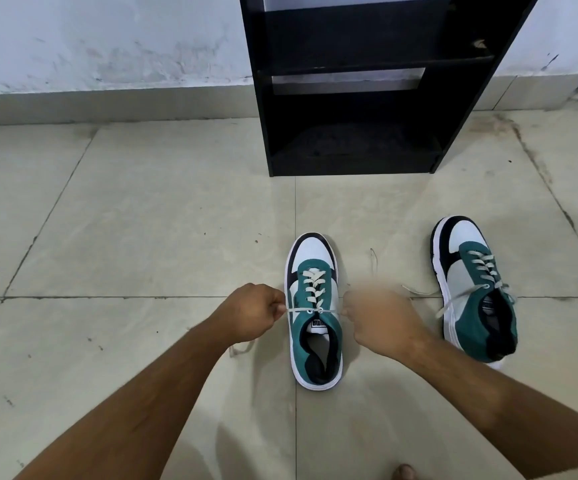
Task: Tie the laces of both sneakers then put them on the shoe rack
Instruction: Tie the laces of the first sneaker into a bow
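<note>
Two green, white and black sneakers stand on the floor, toes pointing away from me. The near sneaker [315, 306] is between my hands. My left hand [253, 313] pinches its left lace end, pulled taut sideways from the top eyelets. My right hand [381, 317], blurred by motion, grips the right lace end on the other side. The second sneaker [474, 289] sits to the right with its laces [454, 303] loose and trailing on the floor. The black shoe rack [353, 98] stands against the wall straight ahead.
Beige floor tiles [142, 220] spread around the shoes. A white scuffed wall [107, 39] with a grey skirting runs behind the rack. A toe of my foot [403, 472] shows at the bottom edge.
</note>
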